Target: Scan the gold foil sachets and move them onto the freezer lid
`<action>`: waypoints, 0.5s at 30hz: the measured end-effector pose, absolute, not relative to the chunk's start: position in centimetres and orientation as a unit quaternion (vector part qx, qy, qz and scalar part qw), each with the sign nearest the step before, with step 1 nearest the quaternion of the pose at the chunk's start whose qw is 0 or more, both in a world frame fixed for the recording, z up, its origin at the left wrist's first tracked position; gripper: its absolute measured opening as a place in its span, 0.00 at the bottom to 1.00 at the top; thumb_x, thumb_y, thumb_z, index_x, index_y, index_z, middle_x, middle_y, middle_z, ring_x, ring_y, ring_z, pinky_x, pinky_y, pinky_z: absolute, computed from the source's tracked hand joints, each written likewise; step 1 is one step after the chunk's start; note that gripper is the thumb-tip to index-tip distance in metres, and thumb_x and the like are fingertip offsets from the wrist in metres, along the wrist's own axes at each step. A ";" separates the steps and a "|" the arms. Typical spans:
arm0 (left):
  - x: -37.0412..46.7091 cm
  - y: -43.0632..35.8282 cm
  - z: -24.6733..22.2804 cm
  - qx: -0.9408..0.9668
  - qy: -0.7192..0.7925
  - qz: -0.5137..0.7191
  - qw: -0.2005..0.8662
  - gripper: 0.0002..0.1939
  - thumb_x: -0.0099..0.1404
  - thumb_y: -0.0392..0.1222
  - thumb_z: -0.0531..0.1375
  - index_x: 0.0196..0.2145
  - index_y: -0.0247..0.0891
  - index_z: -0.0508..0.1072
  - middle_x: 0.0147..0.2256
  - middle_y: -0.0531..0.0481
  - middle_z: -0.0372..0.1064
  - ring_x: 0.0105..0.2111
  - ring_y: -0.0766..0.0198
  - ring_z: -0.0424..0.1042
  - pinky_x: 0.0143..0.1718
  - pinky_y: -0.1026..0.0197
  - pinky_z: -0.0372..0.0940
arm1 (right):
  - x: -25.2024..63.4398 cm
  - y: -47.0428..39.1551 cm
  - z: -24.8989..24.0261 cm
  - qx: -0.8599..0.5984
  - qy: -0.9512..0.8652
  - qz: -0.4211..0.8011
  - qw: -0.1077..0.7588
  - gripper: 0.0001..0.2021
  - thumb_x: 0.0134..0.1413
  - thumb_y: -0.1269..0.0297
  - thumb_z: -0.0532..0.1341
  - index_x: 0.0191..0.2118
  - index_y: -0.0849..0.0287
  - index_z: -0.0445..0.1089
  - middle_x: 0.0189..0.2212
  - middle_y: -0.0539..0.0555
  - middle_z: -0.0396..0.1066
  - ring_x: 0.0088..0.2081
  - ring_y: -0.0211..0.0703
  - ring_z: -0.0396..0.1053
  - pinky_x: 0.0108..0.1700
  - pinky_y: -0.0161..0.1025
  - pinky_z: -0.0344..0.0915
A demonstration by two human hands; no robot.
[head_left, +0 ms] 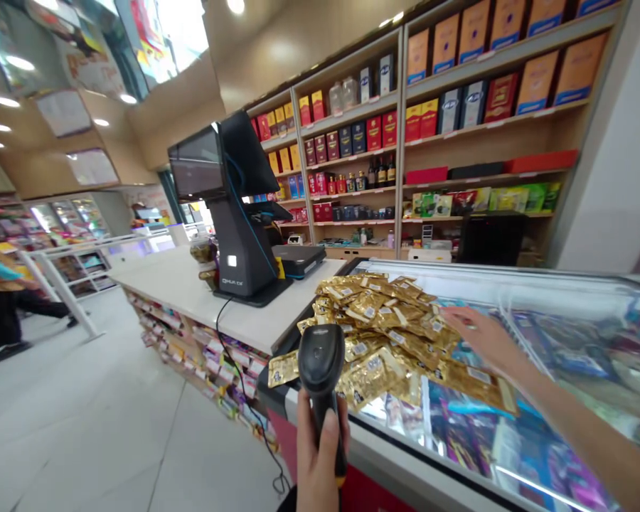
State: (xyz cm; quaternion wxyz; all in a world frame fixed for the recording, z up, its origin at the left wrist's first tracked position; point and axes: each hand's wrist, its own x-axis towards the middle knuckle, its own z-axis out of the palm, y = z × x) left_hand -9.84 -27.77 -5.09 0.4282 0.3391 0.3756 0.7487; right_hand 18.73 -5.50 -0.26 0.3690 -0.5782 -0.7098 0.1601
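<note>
Our left hand [318,444] gripped the scanner [321,355]; our right hand [474,331], hold unclear, bordered packets [370,306] heaped on glass [576,370], shelves [498,124] behind!

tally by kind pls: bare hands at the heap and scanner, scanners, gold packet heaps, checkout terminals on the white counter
Left hand and right hand: 2
Scanner: 1
Heap of gold packets: 1 (overlapping, so not countable singly)
Checkout terminal: 1
Total: 5
</note>
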 end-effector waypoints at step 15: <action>-7.1 -26.3 -4.9 0.330 0.356 0.734 0.474 0.35 0.59 0.64 0.72 0.55 0.44 0.69 0.27 0.57 0.67 0.21 0.71 0.63 0.23 0.68 0.59 | 14.5 -2.5 -0.8 -0.499 -0.741 0.277 0.354 0.16 0.38 0.59 0.73 0.36 0.57 0.77 0.33 0.55 0.79 0.37 0.52 0.75 0.39 0.41 0.68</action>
